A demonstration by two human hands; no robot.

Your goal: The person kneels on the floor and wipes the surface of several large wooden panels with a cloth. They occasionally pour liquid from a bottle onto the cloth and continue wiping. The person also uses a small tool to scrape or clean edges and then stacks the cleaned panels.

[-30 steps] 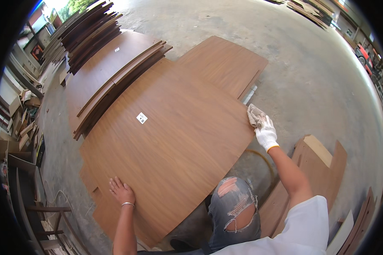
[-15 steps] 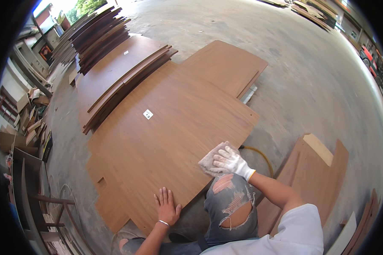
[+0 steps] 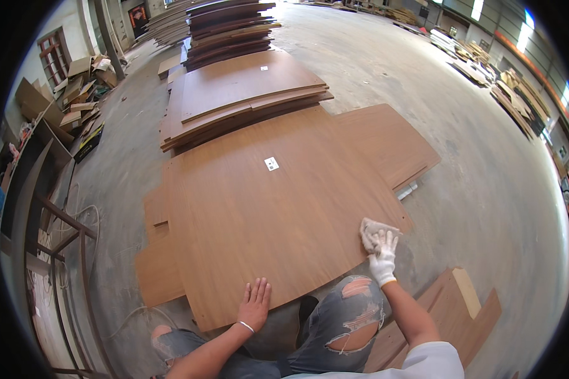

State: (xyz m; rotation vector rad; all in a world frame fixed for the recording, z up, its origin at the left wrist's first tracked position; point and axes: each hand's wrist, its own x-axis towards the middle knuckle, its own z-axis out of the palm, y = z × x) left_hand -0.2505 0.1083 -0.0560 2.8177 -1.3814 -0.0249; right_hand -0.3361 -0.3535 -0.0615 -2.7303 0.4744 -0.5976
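Note:
A large brown wood-grain panel (image 3: 265, 221) lies flat in front of me, with a small white label (image 3: 271, 164) near its far part. My bare left hand (image 3: 255, 306) rests palm down on its near edge, fingers stretched out, a bracelet at the wrist. My right hand (image 3: 384, 256), in a white knitted glove, presses a crumpled greyish-white cloth (image 3: 373, 231) onto the panel near its right corner. The glove covers part of the cloth.
Behind the panel stand stacked boards (image 3: 253, 85) and a darker pile (image 3: 227, 35). Another brown panel (image 3: 385, 139) juts out at right. Cut boards (image 3: 446, 316) lie by my right knee. A dark metal frame (image 3: 76, 252) and cardboard scraps (image 3: 82, 91) are at left.
My right hand has slid the cloth rightward along the panel to near its right corner. The left hand stays on the near edge. The whole view has turned and shifted.

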